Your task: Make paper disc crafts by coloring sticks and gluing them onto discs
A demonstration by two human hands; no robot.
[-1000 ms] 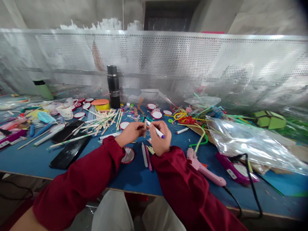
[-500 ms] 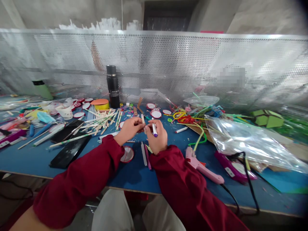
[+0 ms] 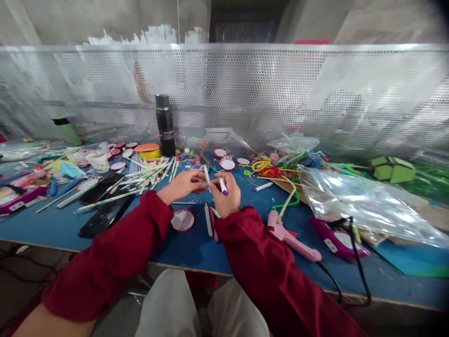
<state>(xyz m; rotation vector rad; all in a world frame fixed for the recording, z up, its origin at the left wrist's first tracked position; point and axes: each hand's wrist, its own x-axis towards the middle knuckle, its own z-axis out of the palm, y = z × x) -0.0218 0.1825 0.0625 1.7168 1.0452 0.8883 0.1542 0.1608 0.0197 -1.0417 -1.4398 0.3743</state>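
My left hand (image 3: 183,186) pinches a pale wooden craft stick (image 3: 206,174), which stands nearly upright between my two hands. My right hand (image 3: 228,196) is closed round a white marker with a purple end (image 3: 223,186), and its fingertips meet the lower part of the stick. Below my hands, on the blue table (image 3: 185,255), lie a grey-white marker (image 3: 208,220) and a pink-purple one (image 3: 213,224), side by side. A round red-rimmed white disc (image 3: 183,220) lies just left of them.
Many patterned sticks (image 3: 157,174) are heaped to the left, before a black bottle (image 3: 165,125). Two dark phone-like slabs (image 3: 105,215) lie nearer. At right are a pink glue gun (image 3: 293,241) with a cord, a purple device (image 3: 336,238) and a clear plastic bag (image 3: 365,201).
My left hand has drawn slightly left, its fingers still at the stick. My right hand keeps the marker, its wrist slightly turned. The view has shifted a little.
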